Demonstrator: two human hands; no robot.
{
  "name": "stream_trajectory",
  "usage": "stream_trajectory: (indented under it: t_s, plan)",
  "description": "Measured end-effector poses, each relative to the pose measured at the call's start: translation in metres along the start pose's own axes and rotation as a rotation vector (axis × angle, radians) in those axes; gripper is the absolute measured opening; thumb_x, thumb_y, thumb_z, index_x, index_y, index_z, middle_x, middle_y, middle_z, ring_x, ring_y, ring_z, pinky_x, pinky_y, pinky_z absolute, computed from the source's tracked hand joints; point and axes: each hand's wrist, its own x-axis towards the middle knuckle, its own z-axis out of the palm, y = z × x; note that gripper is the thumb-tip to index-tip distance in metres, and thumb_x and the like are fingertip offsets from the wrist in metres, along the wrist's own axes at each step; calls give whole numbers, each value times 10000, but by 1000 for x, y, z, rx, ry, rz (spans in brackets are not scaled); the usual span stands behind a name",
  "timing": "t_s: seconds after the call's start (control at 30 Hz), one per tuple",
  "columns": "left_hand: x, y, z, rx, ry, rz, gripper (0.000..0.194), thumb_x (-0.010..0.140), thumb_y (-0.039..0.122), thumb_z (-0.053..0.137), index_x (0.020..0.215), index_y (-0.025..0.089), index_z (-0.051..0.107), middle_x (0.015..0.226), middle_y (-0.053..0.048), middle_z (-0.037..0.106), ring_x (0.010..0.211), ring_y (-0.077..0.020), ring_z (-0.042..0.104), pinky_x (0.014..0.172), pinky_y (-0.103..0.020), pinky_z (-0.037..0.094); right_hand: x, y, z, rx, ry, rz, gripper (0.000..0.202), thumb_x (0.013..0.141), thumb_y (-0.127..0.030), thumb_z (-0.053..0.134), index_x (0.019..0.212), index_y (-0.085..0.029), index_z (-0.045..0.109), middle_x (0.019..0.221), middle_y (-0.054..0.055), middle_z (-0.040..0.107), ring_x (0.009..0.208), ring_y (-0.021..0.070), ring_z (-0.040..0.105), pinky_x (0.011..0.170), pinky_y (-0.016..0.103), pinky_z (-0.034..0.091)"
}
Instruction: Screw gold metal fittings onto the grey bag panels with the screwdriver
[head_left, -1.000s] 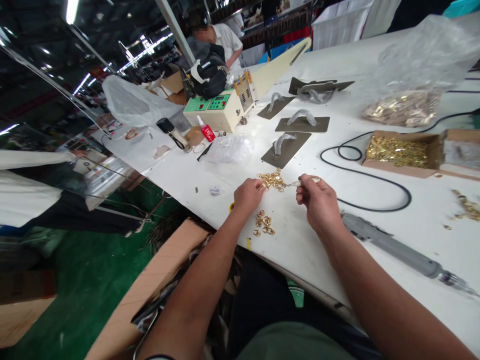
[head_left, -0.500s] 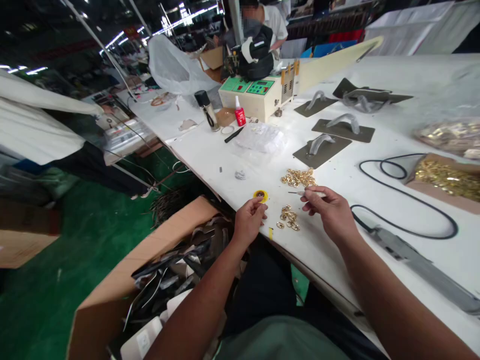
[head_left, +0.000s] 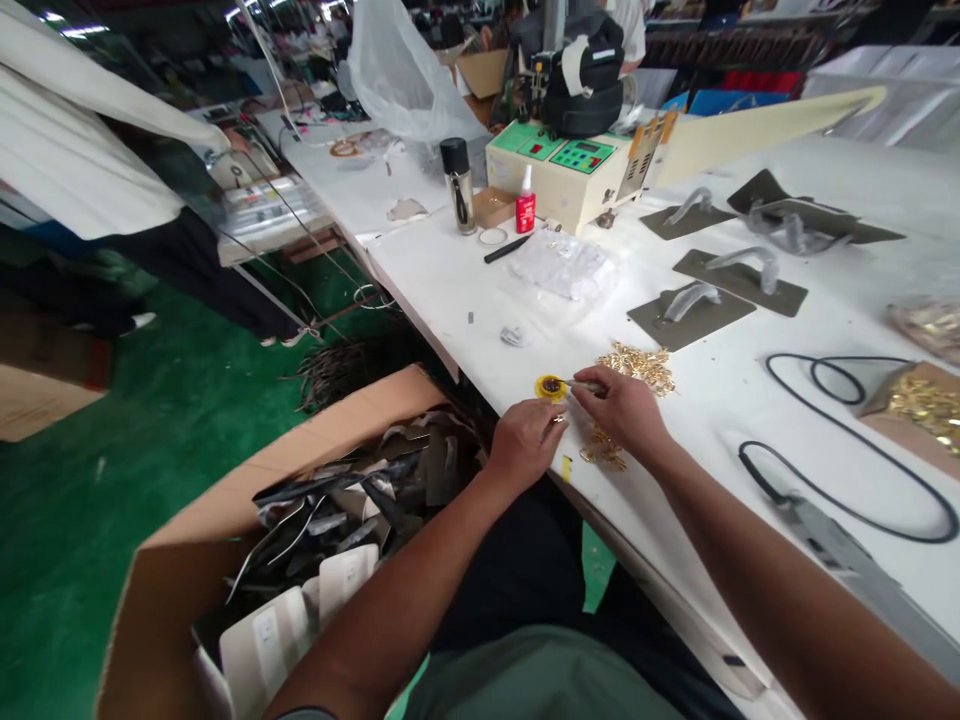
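Two hands, the left hand (head_left: 525, 442) and the right hand (head_left: 626, 405), were close together over the smooth white table (head_left: 442, 270). From where I stood, the left was pinching a small, shiny gold piece (head_left: 558, 418) between thumb and fingers. The right gripped a slim tool (head_left: 582, 386), its thin tip at a round yellow dish (head_left: 541, 390) just beyond the left hand; whether it touched the dark contents I couldn't tell. One heap (head_left: 643, 366) of glossy gold metal links lay just past the right hand, and a smaller pile (head_left: 613, 460) was partly hidden by it. Farther off, flat olive panels (head_left: 709, 325) bore curved handles (head_left: 694, 298) in shiny plastic, near a crinkled clear bag (head_left: 566, 265). Beside the left arm, a cardboard carton (head_left: 217, 510) held dark, tangled scraps (head_left: 382, 470)
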Motion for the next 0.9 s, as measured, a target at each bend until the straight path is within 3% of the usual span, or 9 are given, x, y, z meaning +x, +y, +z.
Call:
stream_trajectory:
  t_s: [0.13, 0.3, 0.47, 0.63, 0.77, 0.9]
  plan:
    - [1, -2, 1, 21, -4, -11, 184, 963, 240, 650, 1126, 206, 727, 1104, -85, 793, 1075, -255, 731, 977, -427, 581, -2, -1, 5, -82, 16, -33, 209, 889, -413, 664, 1011, -285, 775, 916, 19, 799, 817, 234, 722, 735, 339, 492]
    - [1, -4, 3, 21, -10, -14, 180, 969, 242, 637, 1125, 206, 719, 1110, -77, 792, 1069, -249, 733, 976, -414, 574, -2, 0, 4, -18, -70, -77, 175, 888, -423, 675, 974, -307, 776, 856, -10, 791, 764, 201, 711, 714, 308, 488]
    - [1, -4, 2, 30, -10, -19, 182, 974, 256, 633, 1132, 216, 714, 1105, -70, 793, 1060, -244, 735, 965, -406, 575, 3, 2, 7, -7, -2, -49, 201, 883, -424, 678, 1000, -293, 776, 882, 5, 793, 784, 212, 711, 727, 320, 493]
    - [1, -3, 1, 45, -27, -33, 183, 964, 236, 639, 1129, 212, 714, 1102, -69, 794, 1059, -249, 736, 965, -413, 580, 2, -1, 4, -1, -91, -86, 203, 885, -447, 673, 958, -293, 782, 815, 3, 779, 738, 205, 693, 691, 318, 478]
    - [1, -2, 1, 21, -22, -56, 177, 961, 234, 647, 1121, 216, 720, 1099, -73, 794, 1063, -248, 734, 976, -416, 578, 0, -1, -3, 122, -132, -66, 214, 865, -451, 692, 947, -275, 783, 797, 5, 758, 675, 179, 646, 641, 309, 464]
    - [3, 1, -5, -78, -7, -116, 157, 953, 241, 665, 1090, 211, 736, 1052, -75, 791, 1019, -236, 736, 948, -399, 584, -7, -3, -15, 357, -98, 87, 342, 818, -532, 745, 969, -227, 772, 718, 6, 700, 584, 155, 587, 564, 297, 440]
